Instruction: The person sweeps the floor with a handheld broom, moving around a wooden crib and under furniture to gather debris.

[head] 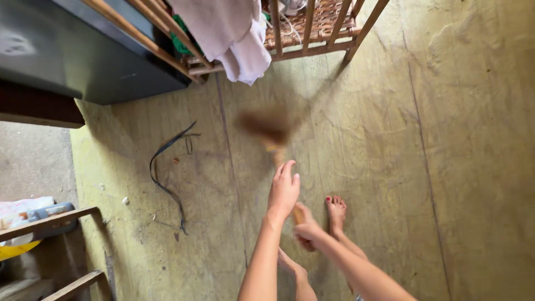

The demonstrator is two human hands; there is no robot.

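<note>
1. A thin dark strap (167,178) is seen lying curved on the yellowish worn floor (446,167), left of the hands.
2. The left hand (284,189) is laid against a short broom with a brown, motion-blurred bristle head and pale wooden handle (270,125); its fingers are extended and held together.
3. The right hand (306,229) is closed around the lower handle, fingers curled tight.
4. Bare feet are noted beside the hands; the right foot (336,212) has red-painted nails.
5. A white cloth (234,33) is draped over a wooden slatted rack (334,39) above.
</note>
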